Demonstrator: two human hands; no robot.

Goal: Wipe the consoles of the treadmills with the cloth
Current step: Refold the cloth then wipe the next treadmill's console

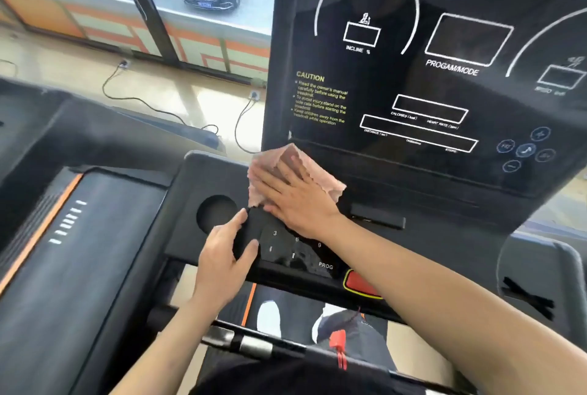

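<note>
The black treadmill console [428, 92] fills the upper right, with white display outlines and yellow caution text. A pink cloth [293, 161] lies at its lower left corner, against the ledge under the display. My right hand [295, 197] presses flat on the cloth with straight fingers. My left hand [227, 254] rests on the lower button panel [295, 251], its thumb and fingers curled around the panel's left edge beside a round cup holder [212, 213].
A red stop button [359, 285] sits at the panel's front edge. A second treadmill [63, 235] with an orange stripe stands to the left. Power cords [143, 102] trail across the floor by the window. A handlebar [254, 343] crosses below my arms.
</note>
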